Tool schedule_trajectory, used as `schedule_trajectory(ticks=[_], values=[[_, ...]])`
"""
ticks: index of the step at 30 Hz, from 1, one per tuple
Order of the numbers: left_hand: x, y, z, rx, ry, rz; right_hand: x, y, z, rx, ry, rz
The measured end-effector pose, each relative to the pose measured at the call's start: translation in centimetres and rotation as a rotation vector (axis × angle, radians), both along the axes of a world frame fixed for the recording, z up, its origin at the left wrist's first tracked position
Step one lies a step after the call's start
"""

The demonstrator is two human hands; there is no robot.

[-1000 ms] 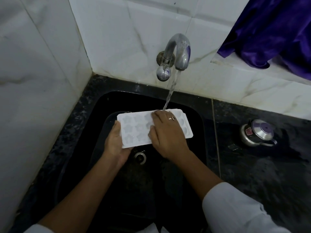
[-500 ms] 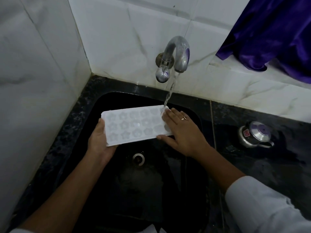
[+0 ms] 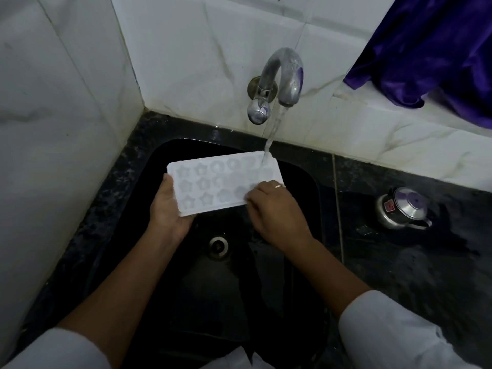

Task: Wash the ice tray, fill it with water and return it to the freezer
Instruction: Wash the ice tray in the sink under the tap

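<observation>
Item: ice tray, held over sink, far-right corner under running tap so cells rinsed. Your L hand gripped left end as support; R hand curled on near-right edge, prob. scrubbing.

Cups the left end of the tray from below with the left hand, palm up, thumb laid over the end's rim. Grips the tray's near right part with the right hand, back up and knuckles raised, fingers bent with tips on top, its own thumb at the near edge. Wears a ring on one right finger. Reaches in with the left forearm from lower left and the right forearm from lower right, both bare and angled toward each other. Shows a white left sleeve and right sleeve ending well short of the wrists. Holds the two hands apart, roughly level.
</observation>
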State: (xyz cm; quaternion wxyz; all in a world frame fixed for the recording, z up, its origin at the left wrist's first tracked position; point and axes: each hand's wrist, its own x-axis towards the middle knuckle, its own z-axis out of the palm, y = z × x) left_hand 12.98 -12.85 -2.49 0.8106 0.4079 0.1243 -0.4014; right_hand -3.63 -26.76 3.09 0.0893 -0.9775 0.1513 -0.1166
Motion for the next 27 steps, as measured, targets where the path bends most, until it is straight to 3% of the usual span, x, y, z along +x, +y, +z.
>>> schedule_trajectory(ticks=[4, 9, 14, 19, 24, 27], values=[[-1.1, -1.3, 0.0, 0.047, -0.012, -0.001, 0.1, 1.1, 0.0, 0.123, 0.042, 0.062], [-1.2, -1.5, -0.5, 0.078, -0.018, 0.000, -2.0, -1.1, 0.0, 0.131, 0.023, -0.170], [-3.3, -3.8, -0.7, 0.091, 0.052, -0.021, -0.1, 2.9, 0.2, 0.250, 0.078, 0.006], [-3.5, -4.7, -0.9, 0.036, 0.078, -0.006, -1.7, -0.2, 0.4, 0.187, 0.028, -0.180], [-5.2, -6.7, 0.6, 0.047, 0.122, -0.079, -0.1, 1.8, 0.8, 0.216, 0.069, -0.023], [-4.8, -6.7, 0.7, 0.036, 0.102, -0.067, -1.4, -0.9, 1.0, 0.204, 0.042, -0.133]])
